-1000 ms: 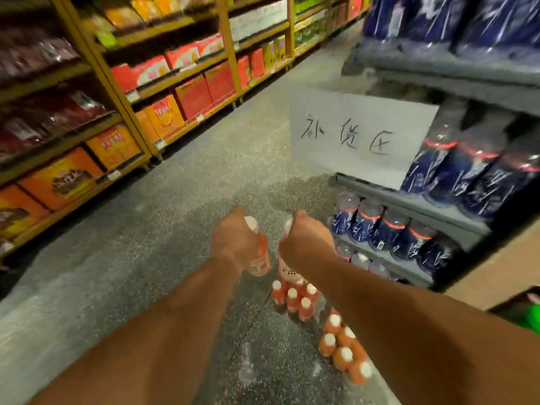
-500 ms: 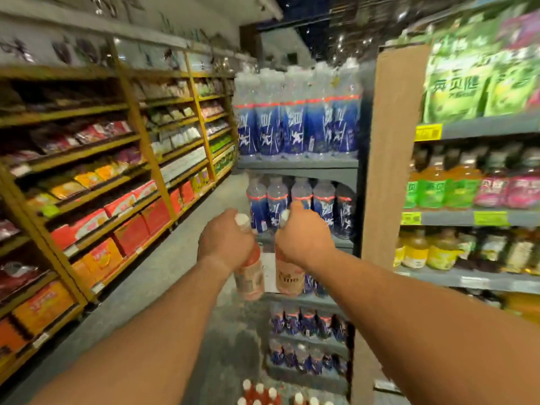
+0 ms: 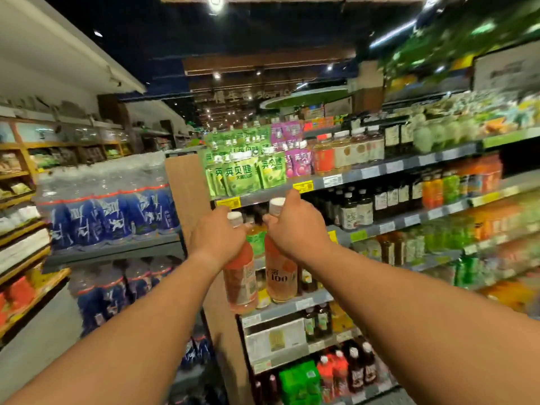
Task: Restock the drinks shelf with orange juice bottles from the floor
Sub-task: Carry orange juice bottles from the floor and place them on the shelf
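L hand [image 3: 217, 239] grips one juice bottle [image 3: 241, 283] by the neck, R hand [image 3: 295, 229] another [image 3: 281, 276], both mid-air near the drinks shelf [image 3: 292, 306]. Risk: neck-only hold lets bottles swing, clipping shelf edge or stocked bottles w/ a rushed placement.

Both arms reach forward, nearly straight. The left hand [image 3: 217, 239] and right hand [image 3: 295, 228] sit side by side, each with fingers curled tight.
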The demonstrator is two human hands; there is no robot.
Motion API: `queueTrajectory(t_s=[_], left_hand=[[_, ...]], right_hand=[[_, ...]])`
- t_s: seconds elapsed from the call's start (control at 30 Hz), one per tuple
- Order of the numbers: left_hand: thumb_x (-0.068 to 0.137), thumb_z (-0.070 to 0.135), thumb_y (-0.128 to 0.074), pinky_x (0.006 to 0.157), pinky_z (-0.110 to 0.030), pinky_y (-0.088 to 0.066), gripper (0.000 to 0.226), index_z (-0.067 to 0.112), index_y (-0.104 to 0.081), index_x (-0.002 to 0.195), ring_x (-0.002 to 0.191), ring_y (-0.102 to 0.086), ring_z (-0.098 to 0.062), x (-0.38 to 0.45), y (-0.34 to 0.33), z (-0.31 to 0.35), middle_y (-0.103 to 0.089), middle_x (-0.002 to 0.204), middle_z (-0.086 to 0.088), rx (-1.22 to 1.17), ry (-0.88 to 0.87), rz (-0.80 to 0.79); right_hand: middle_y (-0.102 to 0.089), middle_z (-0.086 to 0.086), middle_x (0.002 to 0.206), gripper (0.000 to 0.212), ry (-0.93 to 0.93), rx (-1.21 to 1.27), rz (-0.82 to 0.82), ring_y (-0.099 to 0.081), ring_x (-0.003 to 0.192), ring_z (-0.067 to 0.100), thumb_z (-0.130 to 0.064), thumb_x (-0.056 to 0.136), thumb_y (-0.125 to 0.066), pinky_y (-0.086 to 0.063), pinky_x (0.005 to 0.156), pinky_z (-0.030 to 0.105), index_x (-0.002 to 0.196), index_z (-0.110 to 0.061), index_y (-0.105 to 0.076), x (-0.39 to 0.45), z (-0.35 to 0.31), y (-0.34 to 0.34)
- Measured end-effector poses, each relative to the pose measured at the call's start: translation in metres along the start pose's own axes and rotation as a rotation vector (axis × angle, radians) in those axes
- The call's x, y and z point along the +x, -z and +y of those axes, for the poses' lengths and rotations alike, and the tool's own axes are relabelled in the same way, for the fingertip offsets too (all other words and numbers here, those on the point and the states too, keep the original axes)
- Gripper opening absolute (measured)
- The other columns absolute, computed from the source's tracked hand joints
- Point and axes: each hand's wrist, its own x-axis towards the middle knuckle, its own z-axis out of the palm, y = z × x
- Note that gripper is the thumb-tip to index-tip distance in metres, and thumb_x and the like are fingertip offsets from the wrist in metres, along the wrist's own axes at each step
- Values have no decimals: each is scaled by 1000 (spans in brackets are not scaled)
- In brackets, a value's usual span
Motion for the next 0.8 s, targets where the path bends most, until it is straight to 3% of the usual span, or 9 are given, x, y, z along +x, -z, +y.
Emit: queueTrajectory(t_s=[0.1, 0.43, 0.6, 0.73, 0.8], left_hand=[[83, 44, -68, 79, -37, -47, 36, 15, -59, 102, 105, -60, -36, -5, -43, 80, -67, 110, -14, -33, -67, -45], [88, 46, -65, 83, -32, -45, 57, 14, -53, 134, 115, -57, -31, -5, -183, 364, -62, 127, -9, -209, -232, -155], [88, 45, -63, 82, -32, -45, 51, 15, -55, 128, 113, -57, -29, -4, -260, 482, -63, 122, -9, -252, -299, -223], [85, 40, -61, 78, -32, -44, 37, 18, -59, 113, 105, -58, -31, 9, -331, 561, -64, 115, -10, -314, -336, -299], [86, 40, -61, 80, -32, -43, 39, 15, -59, 116, 110, -57, -32, 18, -367, 600, -62, 120, -11, -332, -369, -322]], right_hand=[[-61, 14, 114, 52, -68, -81, 39, -58, 106, 35, -42, 92, -60, -39, 71, 34, 125, -6, -41, 8, 73, 67], [-62, 14, 115, 50, -234, -269, 172, -59, 105, 35, -41, 93, -58, -43, 71, 36, 127, -8, -42, 31, 304, 274], [-61, 11, 104, 33, -297, -297, 208, -60, 100, 34, -31, 92, -54, -36, 67, 31, 114, -9, -45, 45, 413, 341], [-62, 10, 96, 48, -368, -346, 254, -62, 93, 32, -34, 93, -56, -41, 66, 31, 129, -5, -42, 61, 498, 382], [-63, 11, 99, 40, -389, -375, 269, -62, 94, 33, -36, 93, -57, -38, 65, 31, 119, -7, -44, 72, 541, 400]])
